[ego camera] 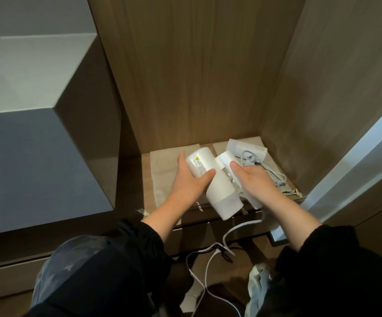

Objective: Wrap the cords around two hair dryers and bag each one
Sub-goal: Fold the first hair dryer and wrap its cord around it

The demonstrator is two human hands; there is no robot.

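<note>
Gripping the white hair dryer [219, 191] at frame centre, the left hand [190, 179] curls round its barrel and the right hand [251, 179] clamps its handle. Its cord [208, 259] trails to lower centre. The second hair dryer [249, 148] lies behind on the shelf [145, 179], near a flat beige bag [162, 170].

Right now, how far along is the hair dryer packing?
Nothing looks done yet. The left grip and right grip hold one hair dryer, its cord dangling loose. Left: wrapping it, wrapping the second hair dryer behind, whose cord lies unwound, and filling both bags.
</note>
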